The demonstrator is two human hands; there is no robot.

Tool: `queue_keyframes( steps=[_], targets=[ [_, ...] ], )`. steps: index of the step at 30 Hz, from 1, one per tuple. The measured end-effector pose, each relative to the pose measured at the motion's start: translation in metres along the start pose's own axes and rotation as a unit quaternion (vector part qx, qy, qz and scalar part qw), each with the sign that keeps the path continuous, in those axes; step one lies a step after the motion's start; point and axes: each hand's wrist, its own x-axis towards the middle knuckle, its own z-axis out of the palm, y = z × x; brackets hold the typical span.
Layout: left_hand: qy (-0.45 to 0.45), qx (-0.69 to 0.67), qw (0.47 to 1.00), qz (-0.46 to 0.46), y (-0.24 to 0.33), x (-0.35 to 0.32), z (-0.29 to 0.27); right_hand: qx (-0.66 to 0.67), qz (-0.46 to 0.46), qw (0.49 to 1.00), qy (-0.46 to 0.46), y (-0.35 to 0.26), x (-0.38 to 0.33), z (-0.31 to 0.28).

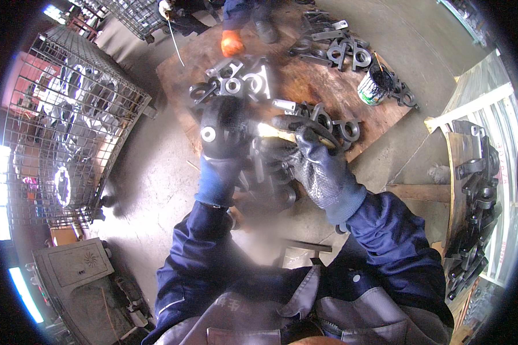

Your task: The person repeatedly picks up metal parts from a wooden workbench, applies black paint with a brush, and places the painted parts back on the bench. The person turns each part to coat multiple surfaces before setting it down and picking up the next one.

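Note:
My left hand point(217, 175), in a blue-cuffed glove, holds up a black-coated metal part point(220, 123) with a rounded body and a bright round hole. The part hides most of that hand's fingers. My right hand point(322, 172), in a dark grey glove, is closed around the wooden handle of a paintbrush point(279, 133). The brush points left, toward the black part; a smear in the picture hides whether its bristles touch it. Below and behind both hands, several grey metal ring parts point(346, 131) lie on a rusty brown board point(365, 123).
A paint can point(372, 92) smeared with black stands at the board's right, a stick handle rising from it. More ring parts point(342, 52) lie beyond. Across the board is another person's orange-gloved hand point(231, 43). Wire mesh cages point(106, 109) stand left; black parts point(480, 190) sit on a right-hand rack.

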Motion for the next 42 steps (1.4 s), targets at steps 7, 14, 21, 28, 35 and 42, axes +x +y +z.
queue_keyframes(
  steps=[7, 14, 21, 28, 35, 42],
  targets=[
    [-0.005, -0.063, 0.997, 0.034, 0.021, -0.010, -0.003, 0.135, 0.082, 0.987, 0.014, 0.001, 0.001, 0.003],
    [-0.029, 0.001, 1.000, 0.000, 0.003, -0.011, 0.001, 0.104, 0.030, 0.994, 0.027, 0.009, 0.004, 0.002],
    [-0.019, -0.014, 0.999, -0.043, -0.007, -0.007, 0.002, 0.067, 0.053, 0.995, 0.042, 0.004, 0.003, 0.006],
    [0.012, 0.090, 0.981, 0.170, 0.004, -0.003, -0.003, 0.055, 0.068, 0.996, 0.033, -0.003, 0.001, 0.009],
    [-0.028, -0.021, 0.999, -0.040, 0.008, -0.015, -0.001, 0.115, 0.032, 0.991, 0.059, 0.010, 0.006, 0.003],
    [-0.035, 0.002, 0.999, -0.037, -0.015, -0.011, 0.003, 0.096, 0.031, 0.995, 0.012, 0.003, 0.006, 0.011]
  ],
)
